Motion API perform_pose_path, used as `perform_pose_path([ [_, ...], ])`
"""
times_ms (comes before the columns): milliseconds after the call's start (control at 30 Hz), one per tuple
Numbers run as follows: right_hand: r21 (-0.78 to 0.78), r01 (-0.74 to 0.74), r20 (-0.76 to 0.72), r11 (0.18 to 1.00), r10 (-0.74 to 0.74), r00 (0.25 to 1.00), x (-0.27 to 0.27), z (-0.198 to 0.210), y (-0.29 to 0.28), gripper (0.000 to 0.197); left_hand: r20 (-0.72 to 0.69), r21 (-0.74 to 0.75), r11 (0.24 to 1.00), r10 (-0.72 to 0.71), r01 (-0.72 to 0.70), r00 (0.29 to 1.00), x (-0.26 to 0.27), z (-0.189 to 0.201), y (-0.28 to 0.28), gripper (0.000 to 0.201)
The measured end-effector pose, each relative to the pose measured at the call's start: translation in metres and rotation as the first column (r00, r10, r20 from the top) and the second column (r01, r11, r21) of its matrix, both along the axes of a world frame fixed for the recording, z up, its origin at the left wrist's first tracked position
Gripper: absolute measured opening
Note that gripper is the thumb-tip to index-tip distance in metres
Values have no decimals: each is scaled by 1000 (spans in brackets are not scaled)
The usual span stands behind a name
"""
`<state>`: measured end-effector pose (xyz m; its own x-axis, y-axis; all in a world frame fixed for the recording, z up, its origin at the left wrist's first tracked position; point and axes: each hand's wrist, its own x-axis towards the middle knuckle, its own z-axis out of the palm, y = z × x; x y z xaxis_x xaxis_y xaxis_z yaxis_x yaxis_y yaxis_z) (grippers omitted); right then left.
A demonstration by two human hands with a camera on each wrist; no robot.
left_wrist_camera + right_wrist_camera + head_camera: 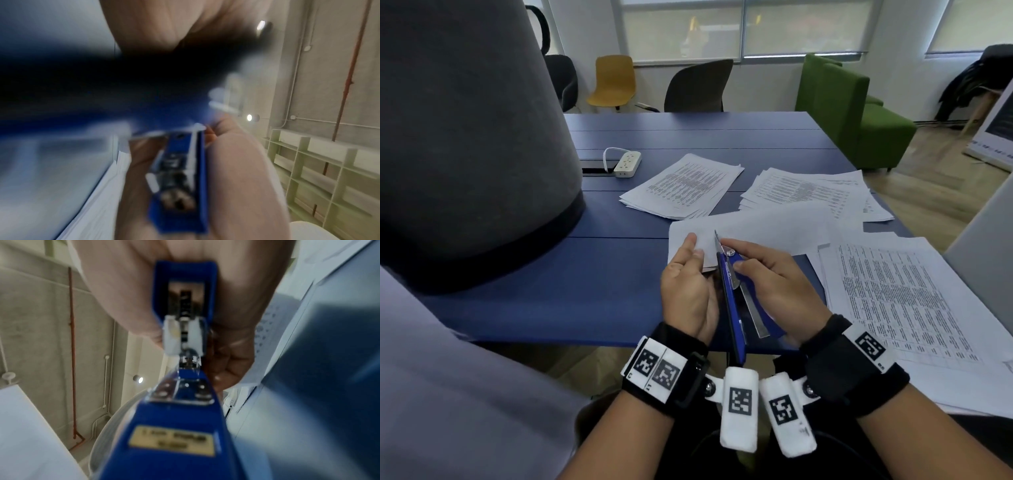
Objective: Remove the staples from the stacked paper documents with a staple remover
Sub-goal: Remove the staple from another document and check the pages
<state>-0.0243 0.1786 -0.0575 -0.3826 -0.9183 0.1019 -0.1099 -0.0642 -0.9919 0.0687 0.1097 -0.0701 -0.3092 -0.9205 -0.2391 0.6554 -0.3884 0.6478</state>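
A white stapled paper document [763, 229] lies on the blue table [619, 291] in the head view. My left hand [693, 250] pinches its near-left corner between thumb and fingers. My right hand [736, 255] grips a long blue staple remover [732, 298], and the tool's metal tip [717, 240] touches that same corner. The staple itself is too small to see. In the blurred left wrist view the blue staple remover [185, 178] shows from its end, held in the other hand. The right wrist view looks along the staple remover [180, 426] toward the paper [287, 313].
More printed paper stacks [681, 185] [808, 192] lie farther back, and a big stack [893, 301] sits right of my right hand. A white power strip [627, 164] rests at the back left. A large grey rounded object [465, 137] fills the left side.
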Motion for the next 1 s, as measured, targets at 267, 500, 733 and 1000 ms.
perform_pose_path([
  [267, -43, -111, 223, 993, 118, 968, -12, 4, 14, 40, 466, -348, 910, -43, 227, 884, 17, -4, -18, 73],
  [500, -69, -129, 118, 989, 137, 984, -31, 20, 21, 40, 782, -594, 572, 575, 565, 240, 38, 2, -53, 42],
  [733, -140, -107, -346, 984, 53, 937, -31, 25, 29, 43, 705, -646, 526, 689, 553, 167, 38, 44, -74, 15],
  [1000, -157, 39, -668, 987, -135, 732, -29, 39, 14, 45, 574, -814, 334, 587, 475, 571, 40, 124, -78, 25],
])
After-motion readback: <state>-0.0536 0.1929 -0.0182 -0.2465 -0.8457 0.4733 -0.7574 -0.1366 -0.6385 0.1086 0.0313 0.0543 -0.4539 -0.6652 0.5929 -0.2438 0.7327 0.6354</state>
